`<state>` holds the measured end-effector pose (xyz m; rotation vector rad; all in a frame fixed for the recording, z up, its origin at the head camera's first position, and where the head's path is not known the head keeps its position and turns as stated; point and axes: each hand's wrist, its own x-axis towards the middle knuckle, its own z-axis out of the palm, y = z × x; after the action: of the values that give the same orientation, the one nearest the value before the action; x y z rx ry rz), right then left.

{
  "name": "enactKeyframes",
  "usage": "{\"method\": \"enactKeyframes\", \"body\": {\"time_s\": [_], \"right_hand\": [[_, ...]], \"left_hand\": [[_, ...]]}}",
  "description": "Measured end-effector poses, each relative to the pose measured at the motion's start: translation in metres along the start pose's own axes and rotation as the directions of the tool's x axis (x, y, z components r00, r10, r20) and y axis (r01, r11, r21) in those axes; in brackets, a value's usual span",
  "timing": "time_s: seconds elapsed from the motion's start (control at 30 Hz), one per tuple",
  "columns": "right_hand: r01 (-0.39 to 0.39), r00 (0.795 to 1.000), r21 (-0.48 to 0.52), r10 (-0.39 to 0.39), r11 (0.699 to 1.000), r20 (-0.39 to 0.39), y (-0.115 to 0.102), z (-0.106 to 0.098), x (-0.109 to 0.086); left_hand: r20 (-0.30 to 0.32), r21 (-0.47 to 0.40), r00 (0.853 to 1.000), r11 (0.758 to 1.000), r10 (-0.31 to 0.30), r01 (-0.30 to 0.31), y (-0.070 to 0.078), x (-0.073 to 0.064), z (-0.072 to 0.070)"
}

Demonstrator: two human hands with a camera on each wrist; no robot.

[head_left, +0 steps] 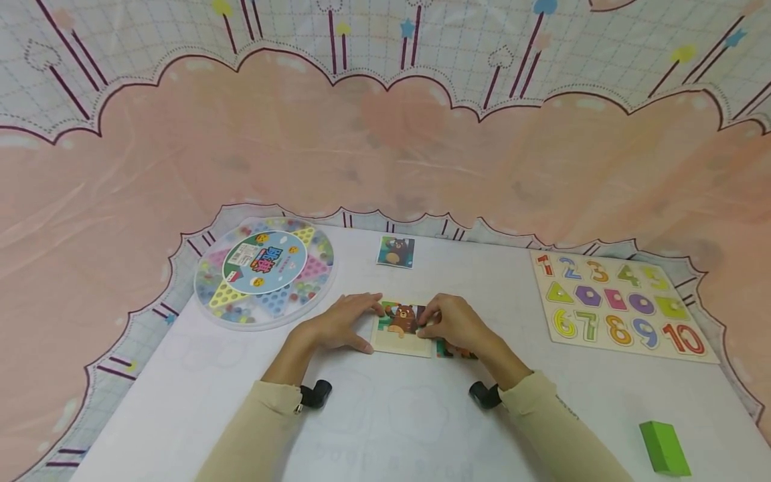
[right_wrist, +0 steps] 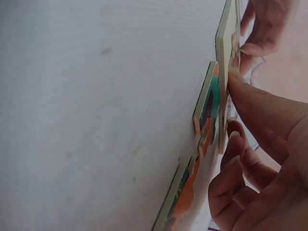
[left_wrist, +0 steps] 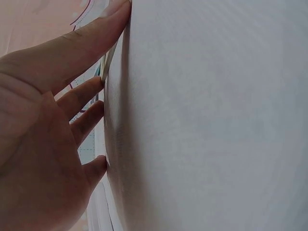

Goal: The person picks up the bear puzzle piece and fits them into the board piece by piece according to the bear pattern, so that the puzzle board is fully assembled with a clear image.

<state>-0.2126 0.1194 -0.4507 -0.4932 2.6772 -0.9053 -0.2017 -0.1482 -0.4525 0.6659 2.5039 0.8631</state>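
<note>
A small bear jigsaw puzzle (head_left: 402, 344) lies on the white table, its upper part covered by pieces and its lower strip bare pale board. My left hand (head_left: 338, 323) rests at its left side, thumb by the lower left corner and fingers along the upper edge. In the left wrist view the fingers (left_wrist: 86, 120) of that hand are spread and fairly straight. At the board's right side my right hand (head_left: 456, 323) pinches a puzzle piece, mostly hidden by the fingertips. Loose puzzle pieces (right_wrist: 208, 103) lie beside the board, partly under the right hand.
Behind the board lies a square bear picture card (head_left: 395, 252). A round marble board game (head_left: 265, 273) sits at the back left. To the right are a wooden number puzzle (head_left: 620, 304) and a green block (head_left: 664, 447) near the front. A patterned cloth (head_left: 385, 154) hangs behind.
</note>
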Motion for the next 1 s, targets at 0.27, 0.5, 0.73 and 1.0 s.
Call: {"method": "enactKeyframes", "body": {"time_s": [0.27, 0.5, 0.73, 1.0], "right_hand": [[0.040, 0.998, 0.017, -0.041, 0.999, 0.037, 0.009, -0.008, -0.011], [0.066, 0.998, 0.012, -0.066, 0.998, 0.004, 0.024, -0.017, -0.032], [0.069, 0.997, -0.020, -0.069, 0.997, 0.019, 0.038, -0.013, -0.043], [0.114, 0.993, -0.050, -0.112, 0.992, 0.041, 0.036, -0.010, -0.044]], "left_hand": [[-0.008, -0.016, 1.000, 1.000, -0.008, 0.008, -0.001, -0.001, 0.003], [-0.013, -0.009, 1.000, 1.000, 0.008, -0.008, -0.001, 0.000, 0.001], [-0.007, -0.003, 1.000, 1.000, -0.009, 0.009, 0.001, 0.000, -0.002], [0.001, 0.000, 1.000, 1.000, -0.006, 0.006, 0.003, 0.000, -0.001]]}}
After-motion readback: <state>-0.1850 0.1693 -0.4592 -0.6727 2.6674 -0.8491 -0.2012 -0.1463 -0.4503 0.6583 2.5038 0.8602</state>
